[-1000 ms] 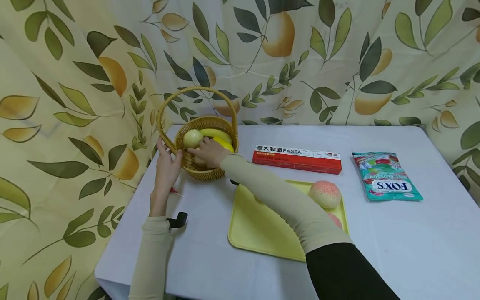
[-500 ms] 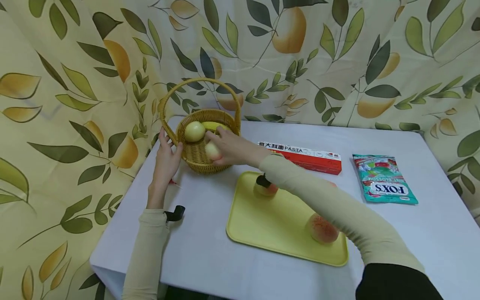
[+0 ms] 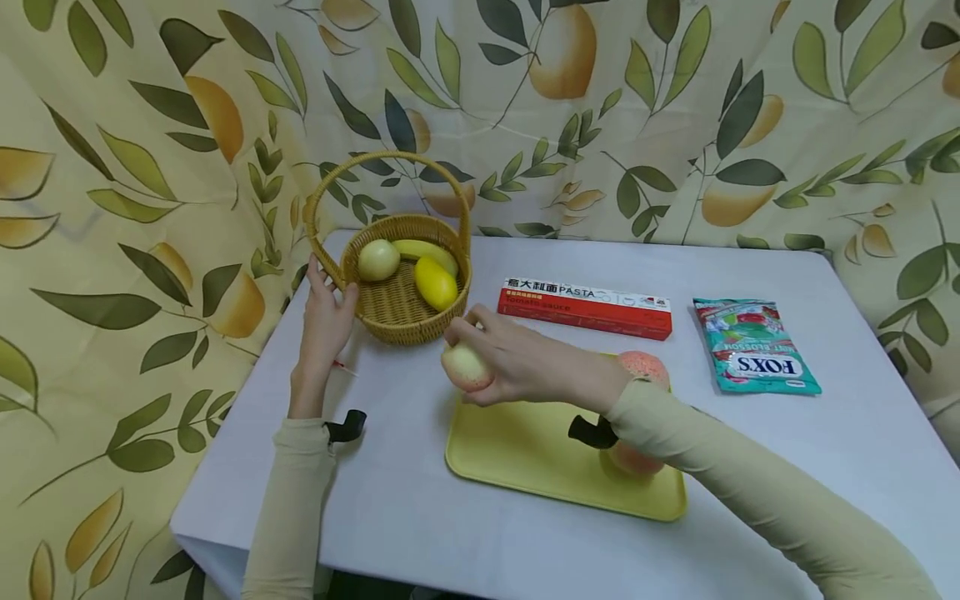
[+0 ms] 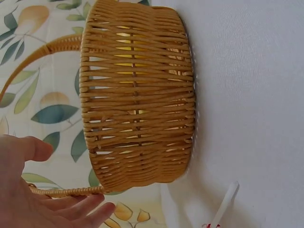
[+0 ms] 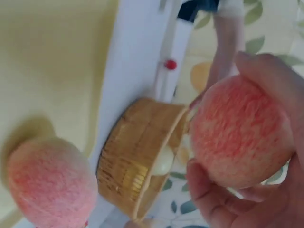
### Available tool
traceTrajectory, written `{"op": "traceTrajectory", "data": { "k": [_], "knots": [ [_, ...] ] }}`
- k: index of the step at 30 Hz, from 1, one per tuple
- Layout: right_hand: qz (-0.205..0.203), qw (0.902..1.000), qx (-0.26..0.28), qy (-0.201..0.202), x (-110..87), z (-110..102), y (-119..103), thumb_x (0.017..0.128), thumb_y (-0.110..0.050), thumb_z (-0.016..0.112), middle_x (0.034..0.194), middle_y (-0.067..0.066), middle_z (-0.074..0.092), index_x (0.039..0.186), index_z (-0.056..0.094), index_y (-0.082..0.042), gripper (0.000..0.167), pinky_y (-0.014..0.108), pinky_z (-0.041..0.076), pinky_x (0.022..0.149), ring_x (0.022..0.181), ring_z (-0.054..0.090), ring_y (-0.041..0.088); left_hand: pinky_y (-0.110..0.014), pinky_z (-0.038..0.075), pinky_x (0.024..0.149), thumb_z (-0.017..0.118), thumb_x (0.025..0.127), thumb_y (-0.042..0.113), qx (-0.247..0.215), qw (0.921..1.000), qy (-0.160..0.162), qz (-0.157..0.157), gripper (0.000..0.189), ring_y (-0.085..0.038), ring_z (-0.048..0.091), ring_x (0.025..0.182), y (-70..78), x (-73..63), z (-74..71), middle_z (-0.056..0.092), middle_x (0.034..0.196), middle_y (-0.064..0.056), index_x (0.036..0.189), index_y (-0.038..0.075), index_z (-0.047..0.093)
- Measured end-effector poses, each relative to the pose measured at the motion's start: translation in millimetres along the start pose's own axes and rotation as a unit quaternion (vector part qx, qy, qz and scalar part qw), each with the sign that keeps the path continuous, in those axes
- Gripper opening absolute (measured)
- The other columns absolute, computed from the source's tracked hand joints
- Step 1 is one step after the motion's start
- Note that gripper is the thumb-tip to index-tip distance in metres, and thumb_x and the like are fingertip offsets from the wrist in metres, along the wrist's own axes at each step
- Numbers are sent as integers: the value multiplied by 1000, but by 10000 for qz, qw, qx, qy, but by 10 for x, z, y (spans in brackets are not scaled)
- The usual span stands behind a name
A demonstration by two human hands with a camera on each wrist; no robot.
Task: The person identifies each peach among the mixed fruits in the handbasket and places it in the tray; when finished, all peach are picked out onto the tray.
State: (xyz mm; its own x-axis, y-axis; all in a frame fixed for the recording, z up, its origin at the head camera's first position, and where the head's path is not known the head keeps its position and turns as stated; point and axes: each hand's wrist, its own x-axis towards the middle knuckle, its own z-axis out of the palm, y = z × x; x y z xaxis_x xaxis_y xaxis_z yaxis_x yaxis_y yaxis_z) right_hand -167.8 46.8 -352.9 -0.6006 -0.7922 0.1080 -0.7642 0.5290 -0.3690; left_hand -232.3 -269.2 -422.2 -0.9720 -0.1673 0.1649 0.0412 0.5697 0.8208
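My right hand (image 3: 517, 354) grips a peach (image 3: 467, 368) with thumb and fingers, above the left back corner of the yellow tray (image 3: 517, 475). In the right wrist view the held peach (image 5: 242, 133) shows a red, mottled side. At the wicker basket (image 3: 405, 333), my left hand (image 3: 326, 321) touches the left base of the handle. Its fingers (image 4: 90, 209) lie nearly straight behind the handle, and the thumb stands apart from it. Inside the basket sit a pale green round fruit (image 3: 378, 260), a banana (image 3: 429, 252) and a yellow oval fruit (image 3: 436, 283).
Peaches (image 3: 643, 365) lie on the tray's right side, one partly behind the right sleeve; another peach (image 5: 52, 183) shows in the right wrist view. Behind the tray lies a red pasta box (image 3: 585, 310), with a green Fox's bag (image 3: 757, 346) to the right. A red-ended white stick (image 4: 225, 204) lies near the basket.
My right hand has come out of the basket with the peach and moved right and nearer, over the tray. The yellow oval fruit is uncovered. My left hand has stayed at the handle.
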Motion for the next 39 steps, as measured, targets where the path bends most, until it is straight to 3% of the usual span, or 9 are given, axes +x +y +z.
{"op": "traceTrajectory", "data": {
  "k": [6,12,18,23,27,34,39],
  "knots": [
    [-61,9994,-331,-122,-322,-31,-133,82,-33,83,119,4,56,131,47,-11,65,32,51,88,105,53,19,-59,38,118,48,107,34,-53,10000,39,-68,83,-41,38,151,-14,28,-34,25,167,-24,165,16,-9],
    [578,9977,316,-182,-577,-85,-110,81,-28,85,127,3,55,131,51,-21,61,33,54,88,117,49,21,-59,38,118,47,107,37,-86,9999,45,-79,84,-41,37,151,-43,27,-36,24,168,-25,165,16,-9],
    [695,9957,611,20,-786,-119,-34,81,-27,86,129,3,53,132,57,-27,59,35,56,87,117,51,20,-60,39,117,47,107,37,-124,9999,-19,-86,83,-40,39,151,-59,4,-20,23,168,-24,166,18,-9],
    [711,9951,634,-258,-840,47,-30,83,-27,82,126,1,53,135,51,-21,61,32,56,91,111,55,15,-60,38,118,46,107,36,-175,9998,18,-46,82,-40,38,151,-63,-15,-21,22,169,-23,166,19,-9],
    [580,9962,512,-402,-844,222,-33,83,-30,81,123,1,53,135,54,-17,60,34,55,93,109,54,14,-59,38,119,46,107,38,-199,9998,19,-67,83,-39,37,152,-63,-27,-18,21,169,-23,166,21,-9],
    [659,9961,177,-560,-792,452,-61,82,-32,81,113,4,57,134,56,-13,60,30,54,76,90,54,13,-58,38,119,47,107,34,-199,9997,39,-122,82,-38,37,152,-67,-48,-15,22,169,-23,166,21,-8],
    [958,9923,44,-788,-758,571,-93,85,-34,79,107,1,54,132,52,-14,58,25,49,67,91,52,13,-58,39,118,47,107,35,-184,9997,60,-134,81,-38,38,151,-58,-56,-22,24,169,-22,166,20,-7]
  ]
}}
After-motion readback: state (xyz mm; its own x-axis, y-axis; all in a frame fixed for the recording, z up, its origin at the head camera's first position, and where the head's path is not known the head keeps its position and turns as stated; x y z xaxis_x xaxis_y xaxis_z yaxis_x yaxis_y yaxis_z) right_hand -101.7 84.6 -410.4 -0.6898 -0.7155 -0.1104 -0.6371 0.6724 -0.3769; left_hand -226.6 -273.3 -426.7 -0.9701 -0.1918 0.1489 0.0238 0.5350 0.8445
